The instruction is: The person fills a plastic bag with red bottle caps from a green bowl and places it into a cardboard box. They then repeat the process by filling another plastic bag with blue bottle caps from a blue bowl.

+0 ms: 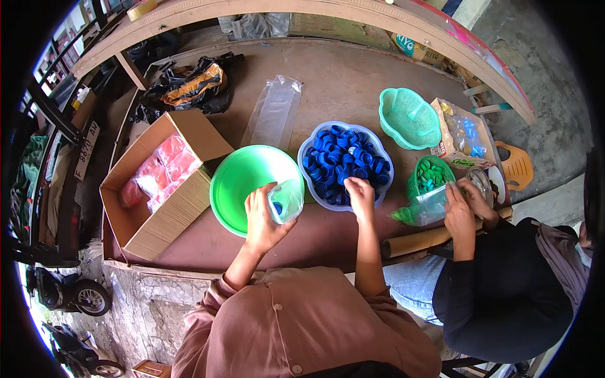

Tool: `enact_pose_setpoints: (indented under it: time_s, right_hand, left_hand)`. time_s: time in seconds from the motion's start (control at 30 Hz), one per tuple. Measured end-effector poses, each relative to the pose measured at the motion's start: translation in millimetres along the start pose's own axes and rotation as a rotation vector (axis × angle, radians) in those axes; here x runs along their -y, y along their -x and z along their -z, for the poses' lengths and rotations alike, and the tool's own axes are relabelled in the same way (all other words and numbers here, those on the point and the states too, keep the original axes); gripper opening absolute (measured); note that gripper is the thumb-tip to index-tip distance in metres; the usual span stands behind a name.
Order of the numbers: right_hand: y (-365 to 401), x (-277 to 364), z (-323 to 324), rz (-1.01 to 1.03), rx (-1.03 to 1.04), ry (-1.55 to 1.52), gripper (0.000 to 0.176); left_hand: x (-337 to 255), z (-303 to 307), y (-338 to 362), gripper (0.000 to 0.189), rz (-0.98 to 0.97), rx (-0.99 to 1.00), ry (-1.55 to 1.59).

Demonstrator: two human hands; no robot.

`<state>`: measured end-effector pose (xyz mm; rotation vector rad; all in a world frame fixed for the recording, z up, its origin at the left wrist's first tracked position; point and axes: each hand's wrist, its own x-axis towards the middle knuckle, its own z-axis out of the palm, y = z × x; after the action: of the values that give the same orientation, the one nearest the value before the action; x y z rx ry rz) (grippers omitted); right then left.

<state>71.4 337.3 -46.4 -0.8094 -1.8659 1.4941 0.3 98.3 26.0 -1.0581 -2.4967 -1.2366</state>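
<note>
Pinching a small clear bag (288,200) with the fingers (271,188) of the left hand (261,219), thumb on the near side, the rest curled round the far edge. Holding that bag upright over the right rim of the green bowl (239,183), with one blue cap (277,207) lying inside it. Reaching the right hand (360,192) into the pale basin (302,154) just right of the green bowl, pointing its fingers down among the blue caps (345,159). Burying the fingertips among those caps, so leaving it impossible to tell whether pinching one or spread. Keeping bowl and basin side by side on the brown surface (340,82), rims almost touching.

Looking left of the green bowl and finding an open cardboard box (173,211) with pink packets (161,167) inside. Finding beyond the bowl a sheaf of clear plastic sleeves (274,110), and farther left a crumpled black bag (192,85). Seeing behind the basin a teal basket (408,118), tilted, and just right of it a carton (463,162) of bagged caps. Working next to a co-worker's hands (463,211) at the right, both closed on another clear bag (428,205), just beside a green basket (413,189) full of green caps (430,173). Spotting a cardboard tube (419,240) lying along the near edge of the surface, below those hands.
</note>
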Motion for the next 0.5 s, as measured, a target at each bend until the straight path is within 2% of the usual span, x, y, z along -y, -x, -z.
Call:
enact_pose_setpoints:
  time_s: [0.03,0.07,0.13,0.27,0.33,0.37,0.4,0.47,0.5]
  right_hand:
    - [10,40,1,-0.219,0.070,-0.221,0.023]
    - [10,46,4,-0.322,0.138,-0.327,0.017]
    - [18,55,4,-0.373,0.299,-0.739,0.015]
    - [33,85,-10,-0.297,0.380,-0.786,0.012]
    - [38,94,-18,-0.130,0.520,-0.675,0.013]
    - [42,102,-23,-0.054,0.520,-0.484,0.012]
    - [49,106,-32,0.042,0.473,-0.431,0.010]
    - [54,112,-39,0.544,0.513,0.048,0.010]
    - [59,122,-41,0.673,0.468,0.272,0.012]
  left_hand:
    - [1,1,-1,0.073,-0.004,0.007,-0.001]
    - [2,2,-3,0.073,-0.003,0.006,-0.001]
    - [2,4,-6,0.072,-0.009,0.018,-0.009]
    - [4,2,-8,0.076,-0.020,0.021,-0.010]
    - [1,4,-9,0.076,-0.017,0.038,-0.002]
    - [0,4,-9,0.077,-0.018,0.033,0.008]
    - [1,5,-9,0.077,-0.014,0.032,0.003]
    - [1,4,-10,0.077,-0.032,0.020,0.010]
    - [2,2,-10,0.076,-0.037,0.011,-0.003]
